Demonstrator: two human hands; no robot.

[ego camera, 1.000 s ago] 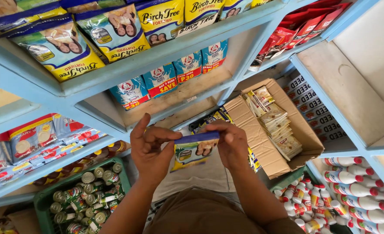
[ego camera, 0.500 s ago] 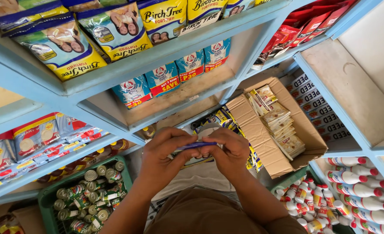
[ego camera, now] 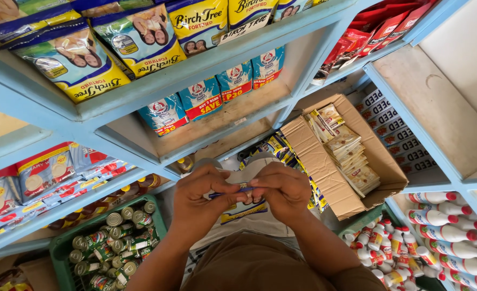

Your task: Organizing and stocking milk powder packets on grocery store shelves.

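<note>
Hands, left (ego camera: 198, 196) & right (ego camera: 282, 188), both pinch blue-topped sachet (ego camera: 242, 207) btwn fingertips.

Above the hands ran pale blue wooden shelves (ego camera: 206, 64) stacked with yellow-and-blue pouches (ego camera: 141, 37). Just right of them sat an open brown cardboard box (ego camera: 316, 161) of small sachets. Lower left, a green plastic crate (ego camera: 60, 250) held tin cans (ego camera: 114, 242); lower right lay white red-capped bottles (ego camera: 443, 231).

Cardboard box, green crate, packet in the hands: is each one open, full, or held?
Cardboard box: open, flaps spread, sachets stacked inside.
Green crate: open top, full of cans.
Packet: pinched at its top edge by both hands.
Left hand: shut on packet.
Right hand: shut on packet.
Blue shelf: lined with pouches.
</note>
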